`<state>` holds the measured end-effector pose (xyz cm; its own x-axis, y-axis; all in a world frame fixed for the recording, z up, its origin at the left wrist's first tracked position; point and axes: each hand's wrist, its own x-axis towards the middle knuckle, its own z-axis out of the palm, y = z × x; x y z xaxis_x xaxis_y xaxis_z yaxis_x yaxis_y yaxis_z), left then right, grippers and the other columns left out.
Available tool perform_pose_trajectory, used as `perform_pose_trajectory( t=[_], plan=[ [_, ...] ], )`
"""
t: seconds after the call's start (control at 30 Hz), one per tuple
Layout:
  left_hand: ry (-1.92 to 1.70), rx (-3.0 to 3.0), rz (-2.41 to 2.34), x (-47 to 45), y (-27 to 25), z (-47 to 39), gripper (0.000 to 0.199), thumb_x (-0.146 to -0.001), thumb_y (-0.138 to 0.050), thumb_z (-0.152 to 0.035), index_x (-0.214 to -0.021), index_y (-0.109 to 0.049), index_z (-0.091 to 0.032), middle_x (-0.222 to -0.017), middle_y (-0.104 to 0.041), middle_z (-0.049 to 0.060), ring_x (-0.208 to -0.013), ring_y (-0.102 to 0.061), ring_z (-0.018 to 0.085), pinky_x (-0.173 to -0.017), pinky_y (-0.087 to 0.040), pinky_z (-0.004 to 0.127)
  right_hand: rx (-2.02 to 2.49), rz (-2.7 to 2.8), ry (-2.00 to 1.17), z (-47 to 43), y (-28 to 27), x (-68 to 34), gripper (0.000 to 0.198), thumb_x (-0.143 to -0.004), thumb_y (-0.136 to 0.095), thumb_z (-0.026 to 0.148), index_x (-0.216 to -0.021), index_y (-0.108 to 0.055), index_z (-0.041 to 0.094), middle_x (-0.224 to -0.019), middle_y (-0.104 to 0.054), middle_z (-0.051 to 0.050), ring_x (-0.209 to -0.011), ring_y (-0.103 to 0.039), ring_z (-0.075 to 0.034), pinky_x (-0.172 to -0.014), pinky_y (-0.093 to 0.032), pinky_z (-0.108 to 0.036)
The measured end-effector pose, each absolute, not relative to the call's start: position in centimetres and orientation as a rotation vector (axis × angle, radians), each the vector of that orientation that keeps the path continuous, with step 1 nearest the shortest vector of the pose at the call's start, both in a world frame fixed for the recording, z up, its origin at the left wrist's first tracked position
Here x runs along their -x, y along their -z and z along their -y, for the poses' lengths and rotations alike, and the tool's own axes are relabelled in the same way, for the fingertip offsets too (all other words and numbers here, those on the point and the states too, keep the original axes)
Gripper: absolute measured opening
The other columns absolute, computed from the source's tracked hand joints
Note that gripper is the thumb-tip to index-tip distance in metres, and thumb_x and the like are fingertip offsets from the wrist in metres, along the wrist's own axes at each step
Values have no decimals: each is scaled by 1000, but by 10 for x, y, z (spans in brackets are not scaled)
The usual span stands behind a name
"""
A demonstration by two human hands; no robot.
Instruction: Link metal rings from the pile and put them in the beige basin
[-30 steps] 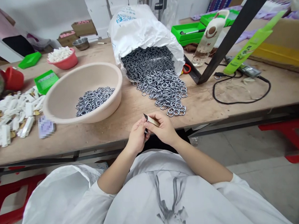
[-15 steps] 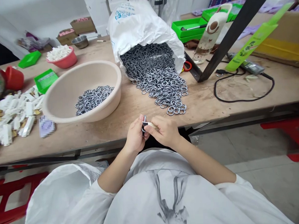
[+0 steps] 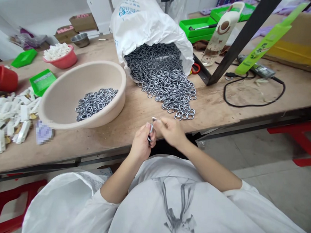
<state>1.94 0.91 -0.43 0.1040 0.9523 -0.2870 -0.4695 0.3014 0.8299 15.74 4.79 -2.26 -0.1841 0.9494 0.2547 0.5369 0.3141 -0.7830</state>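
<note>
My left hand (image 3: 141, 142) is closed on a grey ring (image 3: 150, 130), pinched upright between thumb and fingers just in front of the table edge. Close by on its right, my right hand (image 3: 173, 132) is closed round a small bladed tool (image 3: 154, 119); only its tip shows past the thumb, the handle being hidden in the fingers. Beyond the hands, a heap of similar grey rings (image 3: 173, 91) spills from a white sack (image 3: 145, 26) lying on its side. To the left stands a large beige basin (image 3: 58, 114) with more rings inside.
White plastic pieces (image 3: 11, 117) are piled at the left, near a green tray (image 3: 40, 84) and a pink bowl (image 3: 66, 60). A slanting black metal post (image 3: 233, 53), a bottle (image 3: 220, 33) and a looped black cable (image 3: 248, 105) occupy the right. An open white bag (image 3: 61, 205) is beside my left arm.
The tool has come away from the ring, and its pale handle no longer shows. My right hand has drawn slightly apart from the left, which still holds the ring.
</note>
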Motion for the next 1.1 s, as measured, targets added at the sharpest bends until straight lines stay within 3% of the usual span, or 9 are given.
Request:
perform_pose_trajectory(
  t=[0.13,0.23,0.33,0.47,0.57,0.67,0.8,0.97,1.1],
  plan=[
    [-1163,-640,-896,-15,3,-7,52,-77,-73,-57,-64,-42,-18,-54,-42,-6,-41,-34,4,-38,-26,17,1557,1793,-549,-82,16,-169,50,-96,-43,59,-65,-53,21,-55,-50,2,-57,-46,-14,-57,-26,-27],
    [-1205,-619,-925,-8,4,-12,47,-76,-76,-55,-69,-49,-17,-61,-50,-4,-44,-40,4,-40,-29,17,1651,1982,-344,-109,3,-164,35,-94,-52,54,-98,-69,23,-87,-71,-4,-78,-62,-21,-64,-34,-28],
    [-1205,-627,-966,-1,6,-16,43,-73,-79,-52,-75,-59,-14,-69,-61,0,-46,-44,4,-40,-30,17,1771,2191,-163,-136,-7,-150,35,-92,-60,40,-122,-65,24,-117,-70,-11,-94,-66,-27,-72,-41,-32],
    [-1210,-652,-1007,10,11,-18,41,-70,-83,-46,-90,-71,-12,-70,-67,3,-45,-46,4,-40,-31,18,1910,2329,-114,-161,-8,-142,31,-95,-49,24,-116,-70,14,-118,-68,-20,-98,-67,-30,-76,-45,-35],
    [-1219,-632,-994,16,12,-23,44,-69,-84,-37,-105,-72,-15,-71,-69,2,-46,-48,5,-41,-34,17,1786,2247,-201,-160,-6,-152,26,-92,-56,29,-105,-74,15,-112,-69,-17,-96,-65,-28,-76,-44,-34],
    [-1223,-564,-972,14,10,-28,40,-67,-84,-37,-98,-72,-14,-76,-69,3,-48,-52,6,-39,-34,16,1449,2040,-633,-138,-5,-163,25,-90,-59,35,-88,-75,16,-88,-69,-7,-79,-61,-20,-70,-41,-29],
    [-1170,-531,-936,-1,7,-30,46,-66,-84,-50,-88,-67,-13,-77,-66,3,-51,-54,7,-37,-35,16,1045,1574,-1223,-91,1,-161,35,-84,-66,51,-86,-72,17,-64,-57,2,-58,-45,-11,-59,-37,-27],
    [-1180,-607,-920,-17,9,-23,52,-71,-76,-64,-85,-60,-16,-60,-50,-5,-44,-41,5,-36,-33,15,868,1415,-1328,-51,15,-149,35,-78,-74,56,-80,-68,21,-77,-60,0,-72,-57,-16,-70,-48,-31],
    [-1157,-653,-904,-17,9,-18,50,-72,-77,-61,-76,-54,-17,-54,-45,-6,-42,-36,4,-36,-29,14,826,1427,-1247,-45,19,-150,35,-74,-80,52,-77,-64,21,-79,-56,0,-74,-56,-15,-72,-48,-30]
  ],
)
